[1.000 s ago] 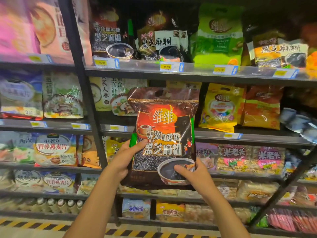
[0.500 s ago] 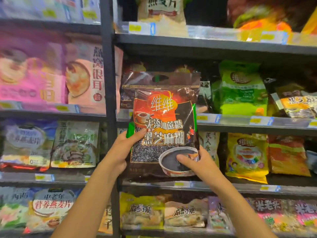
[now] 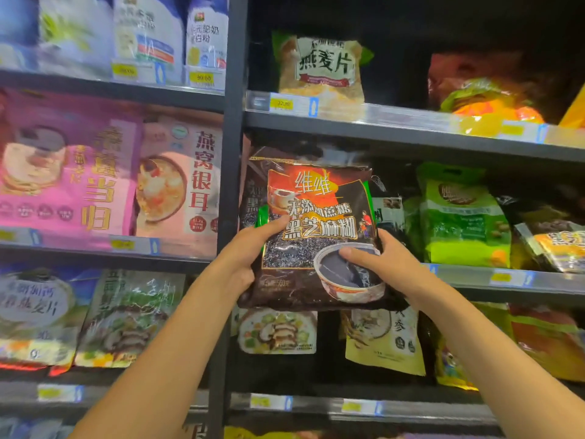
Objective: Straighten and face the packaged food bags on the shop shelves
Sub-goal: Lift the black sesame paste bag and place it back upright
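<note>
I hold the dark bag (image 3: 316,236) upright with both hands — left hand (image 3: 245,251) and right hand (image 3: 384,264), fingers clamped on its lower sides — in front of the shelf (image 3: 474,275), beside the green bag (image 3: 462,217).

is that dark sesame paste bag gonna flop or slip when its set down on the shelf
The dark sesame bag is probably floppy: its glossy film is creased, and both the left hand and the right hand support its lower half. The shiny film may be slippery. Standing on edge, it could slump forward.
</note>
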`<state>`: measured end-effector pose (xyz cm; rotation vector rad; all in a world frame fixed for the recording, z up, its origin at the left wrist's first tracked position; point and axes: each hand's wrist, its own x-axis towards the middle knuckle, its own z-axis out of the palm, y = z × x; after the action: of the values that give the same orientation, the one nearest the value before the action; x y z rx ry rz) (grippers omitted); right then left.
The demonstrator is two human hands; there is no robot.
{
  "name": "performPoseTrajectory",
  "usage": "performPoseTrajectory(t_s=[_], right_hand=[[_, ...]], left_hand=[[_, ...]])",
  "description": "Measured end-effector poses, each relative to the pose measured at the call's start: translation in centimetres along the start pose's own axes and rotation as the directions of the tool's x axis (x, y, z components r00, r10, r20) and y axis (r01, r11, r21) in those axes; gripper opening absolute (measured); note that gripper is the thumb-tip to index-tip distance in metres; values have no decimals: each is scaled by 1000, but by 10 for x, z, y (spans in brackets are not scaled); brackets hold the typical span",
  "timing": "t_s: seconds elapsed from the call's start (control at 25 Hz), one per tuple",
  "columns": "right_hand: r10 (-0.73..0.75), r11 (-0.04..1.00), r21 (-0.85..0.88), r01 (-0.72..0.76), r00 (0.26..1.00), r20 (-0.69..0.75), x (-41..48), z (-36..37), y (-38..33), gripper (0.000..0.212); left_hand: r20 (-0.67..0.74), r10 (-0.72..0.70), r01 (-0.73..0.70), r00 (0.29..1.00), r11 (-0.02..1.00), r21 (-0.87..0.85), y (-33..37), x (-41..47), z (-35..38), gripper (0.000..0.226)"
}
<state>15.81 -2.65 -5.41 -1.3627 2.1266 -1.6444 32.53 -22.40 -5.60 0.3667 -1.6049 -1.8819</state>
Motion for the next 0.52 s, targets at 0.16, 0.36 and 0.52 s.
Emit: performPoseTrajectory(t_s=[0.16,0.36,0.52], right_hand=[[23,999,31,-25,998,65,24,4,-13,37],[37,994,97,-42,998,47,60,5,-24,39],[27,993,113,-32,999,43,89,4,-23,47]], left_hand=[[-2,-57,57,998,997,45,16,9,-5,40],[48,52,-60,997,982,182,30,10,-12,37],[-12,219,-201,976,917,345,39,25,-12,60]])
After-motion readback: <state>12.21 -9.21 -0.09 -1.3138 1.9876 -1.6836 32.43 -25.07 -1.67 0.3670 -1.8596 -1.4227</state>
